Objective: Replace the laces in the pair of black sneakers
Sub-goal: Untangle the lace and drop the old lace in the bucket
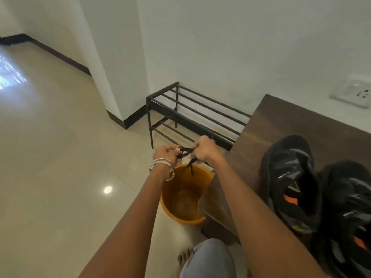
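Over at the left of the frame there is only pale glossy floor (50, 157), with a patch of window light in the upper left and a lamp's reflection lower down. Toward the middle, both arms reach out over an orange bucket (185, 194) that stands on the floor; I can see down to its bottom and nothing lies in it. The left hand (167, 154), silver bangles (162, 167) on its wrist, has its fingers curled round one end of a bunch of black laces (185, 152). The right hand (203, 149) is fisted tight on the other end, so the bundle runs nearly level between the two fists, left to right, directly above the bucket. A loose tail hangs from below the right fist down toward the bucket's mouth.

Behind the hands a black metal shoe rack (190, 113) sits against the white wall, its bars bare. At the bottom centre a knee in light jeans (210, 257) and a bare foot (184, 257) show.

On the right a dark wooden table (281, 121) carries the pair of black sneakers (313, 187), side by side with grey panels and orange patches, their long axes running from the lower right edge up toward the wall, toes pointing away. Small white lettering marks their sides, too tiny and blurred to read. A white wall socket (355, 95) sits at the far right, above the table
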`<act>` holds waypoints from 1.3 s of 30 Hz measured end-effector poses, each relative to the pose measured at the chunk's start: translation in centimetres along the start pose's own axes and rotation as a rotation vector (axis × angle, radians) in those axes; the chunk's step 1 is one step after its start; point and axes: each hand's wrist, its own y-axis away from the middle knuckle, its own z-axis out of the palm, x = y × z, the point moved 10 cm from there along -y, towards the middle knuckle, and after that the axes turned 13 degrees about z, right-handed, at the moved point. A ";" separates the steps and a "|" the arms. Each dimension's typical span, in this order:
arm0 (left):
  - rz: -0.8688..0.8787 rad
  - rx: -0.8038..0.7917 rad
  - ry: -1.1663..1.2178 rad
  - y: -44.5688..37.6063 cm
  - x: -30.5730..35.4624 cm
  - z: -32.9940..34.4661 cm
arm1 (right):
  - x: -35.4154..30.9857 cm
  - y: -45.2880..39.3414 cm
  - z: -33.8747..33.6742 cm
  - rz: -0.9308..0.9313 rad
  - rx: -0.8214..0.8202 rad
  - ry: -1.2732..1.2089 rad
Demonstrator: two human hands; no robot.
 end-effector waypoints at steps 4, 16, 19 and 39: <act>-0.101 -0.036 -0.182 -1.6 -7.6 0.9 | 2.8 -4.1 5.6 0.042 -0.064 0.356; -0.278 -0.024 -0.190 -1.9 -12.8 0.9 | 4.8 -6.1 6.1 0.101 -0.091 0.242; -0.211 0.038 -0.133 -1.4 -8.7 0.5 | 3.7 -4.0 3.8 0.071 -0.102 0.027; 0.391 -0.253 0.148 13.9 17.1 24.6 | 16.2 15.4 -30.2 -0.107 0.492 -0.697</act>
